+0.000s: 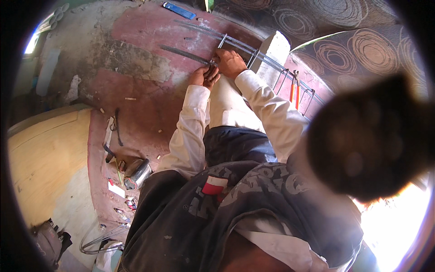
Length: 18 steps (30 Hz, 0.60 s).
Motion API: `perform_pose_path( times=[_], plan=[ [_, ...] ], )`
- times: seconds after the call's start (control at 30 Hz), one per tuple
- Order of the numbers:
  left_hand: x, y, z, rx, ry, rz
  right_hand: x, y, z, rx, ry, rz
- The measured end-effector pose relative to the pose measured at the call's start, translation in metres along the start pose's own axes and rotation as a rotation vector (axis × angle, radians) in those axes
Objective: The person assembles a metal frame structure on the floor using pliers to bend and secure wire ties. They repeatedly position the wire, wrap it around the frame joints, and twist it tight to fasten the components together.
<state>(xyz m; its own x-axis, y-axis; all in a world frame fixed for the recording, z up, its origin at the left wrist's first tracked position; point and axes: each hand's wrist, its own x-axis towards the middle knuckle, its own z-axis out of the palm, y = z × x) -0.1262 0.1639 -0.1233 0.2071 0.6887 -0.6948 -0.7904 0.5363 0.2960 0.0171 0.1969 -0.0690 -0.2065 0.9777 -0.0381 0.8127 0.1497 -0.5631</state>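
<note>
Ahead of me lies a long cage of steel reinforcing bars [235,43] with square stirrups along it. Its near ribbed bar [183,53] runs into my hands. My left hand [204,77] is closed at this bar, fingertips bunched around it beside a stirrup [222,41]. Close by on the right, my right hand [230,63] bends over the same corner with its fingers pinched together. What lies between the right fingertips is hidden. Pincers with orange handles [295,88] rest against the cage farther right.
A pale concrete block [274,50] stands under the cage. A blue flat tool [179,10] lies at the far edge. At lower left are a dark metallic cylinder [137,174], a wire coil [97,245] and a yellowish wooden panel [50,154]. Circle-patterned fabric [362,50] borders the right.
</note>
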Motion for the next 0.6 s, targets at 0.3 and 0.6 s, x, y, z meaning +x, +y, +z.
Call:
perform_pose_path(
  times=[0.3,0.6],
  plan=[
    [0.004,-0.015,0.005,0.183,0.038,0.320,-0.028,-0.007,0.011,0.039,0.119,0.076],
    [0.016,-0.033,0.000,0.413,-0.002,0.663,-0.101,0.028,-0.044,-0.097,0.555,0.061]
  ],
)
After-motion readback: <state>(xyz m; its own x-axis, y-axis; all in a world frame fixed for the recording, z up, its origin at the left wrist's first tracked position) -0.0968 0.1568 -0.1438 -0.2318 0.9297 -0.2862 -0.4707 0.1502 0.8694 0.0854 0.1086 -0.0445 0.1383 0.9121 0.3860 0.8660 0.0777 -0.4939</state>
